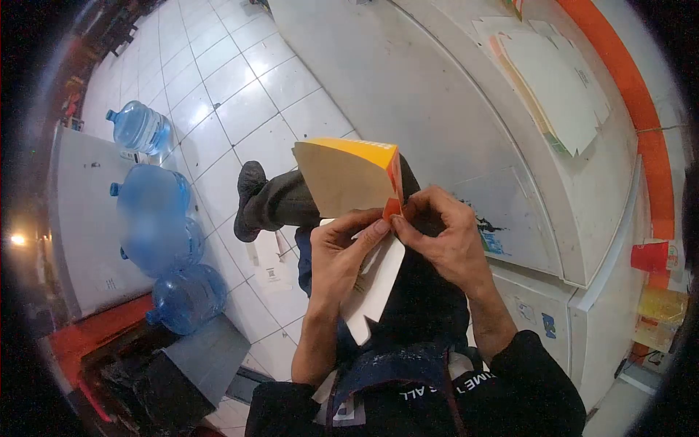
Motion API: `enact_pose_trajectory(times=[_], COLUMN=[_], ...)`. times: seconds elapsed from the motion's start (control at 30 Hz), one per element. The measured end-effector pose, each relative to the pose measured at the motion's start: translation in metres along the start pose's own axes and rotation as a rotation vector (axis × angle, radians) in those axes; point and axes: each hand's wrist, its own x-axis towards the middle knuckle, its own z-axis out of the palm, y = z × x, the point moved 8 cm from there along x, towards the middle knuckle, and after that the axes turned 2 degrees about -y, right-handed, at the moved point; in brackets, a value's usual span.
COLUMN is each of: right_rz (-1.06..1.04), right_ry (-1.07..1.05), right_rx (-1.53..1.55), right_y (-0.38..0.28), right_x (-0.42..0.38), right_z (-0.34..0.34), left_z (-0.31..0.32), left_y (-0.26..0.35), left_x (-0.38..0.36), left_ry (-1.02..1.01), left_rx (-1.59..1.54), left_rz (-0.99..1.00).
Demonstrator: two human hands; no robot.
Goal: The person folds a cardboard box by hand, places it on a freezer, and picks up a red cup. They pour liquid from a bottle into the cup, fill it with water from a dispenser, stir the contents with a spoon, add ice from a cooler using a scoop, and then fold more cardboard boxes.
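A partly folded cardboard box is held above my lap. Its outside is yellow and orange with print, and its inner side is plain beige. A white notched flap of card hangs below my left hand toward my lap. My left hand is closed around the box's lower edge, thumb on top. With thumb and fingers, my right hand pinches the orange corner tab from the other side. The fingertips of both hands nearly meet there. Part of the card is hidden behind the fingers.
Several blue water jugs line the left side of the tiled floor. A stack of flat, unfolded cartons lies on a white appliance at the right. A red cup is at the far right. My outstretched leg crosses the floor.
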Motion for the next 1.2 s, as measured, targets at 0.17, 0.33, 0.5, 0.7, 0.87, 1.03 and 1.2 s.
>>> enact_pose_trajectory(times=[0.17,0.33,0.5,0.7,0.87,1.03,1.2], right_rz=[-0.019,-0.095,-0.250,0.078,0.290,0.309,0.400], right_ry=[-0.086,-0.169,-0.175,-0.034,-0.240,-0.292,-0.069], right_rx=[0.038,0.129,-0.048,0.468,0.235,0.321,0.351], right_y=[0.000,0.004,-0.003,0.020,0.032,0.046,0.076], right_x=[0.002,-0.001,-0.017,-0.001,-0.017,-0.032,-0.040], right_z=[0.002,0.008,0.025,-0.023,-0.017,-0.004,-0.007], left_z=[0.000,-0.007,-0.003,0.009,0.000,-0.014,0.018], left_y=[0.001,0.001,0.022,0.042,0.021,0.030,0.086], left_x=[-0.001,-0.002,-0.009,-0.043,-0.031,-0.012,-0.048], left_ry=[-0.007,-0.016,0.065,-0.098,-0.195,-0.096,0.083], left_rx=[0.006,0.026,0.366,1.186,1.374,1.351,1.335], left_rz=[-0.014,0.042,0.268,0.710,0.761,0.753,0.914])
